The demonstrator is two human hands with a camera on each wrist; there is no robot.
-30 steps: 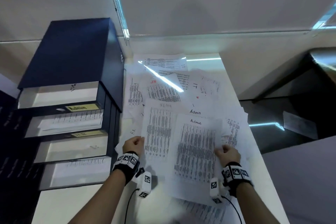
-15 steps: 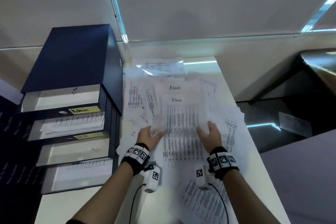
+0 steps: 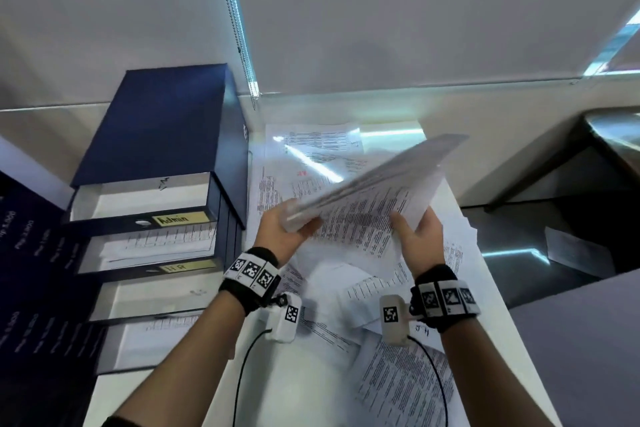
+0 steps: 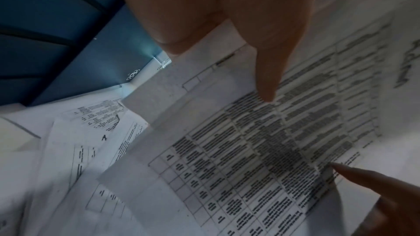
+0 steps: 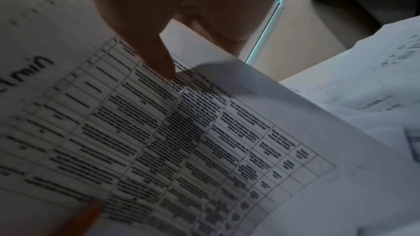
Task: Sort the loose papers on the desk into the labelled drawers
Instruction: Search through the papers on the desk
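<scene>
Both hands hold a small stack of printed sheets (image 3: 367, 204) lifted off the desk (image 3: 304, 388), tilted so that its far end rises up and away to the right. The left hand (image 3: 282, 236) grips the near left corner, thumb on the underside and fingers (image 4: 268, 71) curled over the printed table. The right hand (image 3: 417, 239) grips the near right edge, a finger (image 5: 159, 60) pressing on the page; in the right wrist view the handwritten letters "min" show near the top of that sheet. The two hands are apart, one at each side of the stack.

Below and beyond the hands, loose papers (image 3: 391, 381) lie scattered and overlapping across the desk; some carry tables, one beyond the hands a red mark too blurred to read.

Left of the left hand stands a dark blue drawer unit (image 3: 162, 128) with its drawers pulled out. The top drawer (image 3: 138, 198) looks bare inside. The next one bears a yellow label reading "Admin" (image 3: 180, 218) and holds papers. The drawer under it has a label reading "HR" (image 3: 188, 266). The lowest drawer (image 3: 152, 340) holds a sheet.

A bead chain (image 3: 239, 28) hangs down the wall, far beyond the left hand.
</scene>
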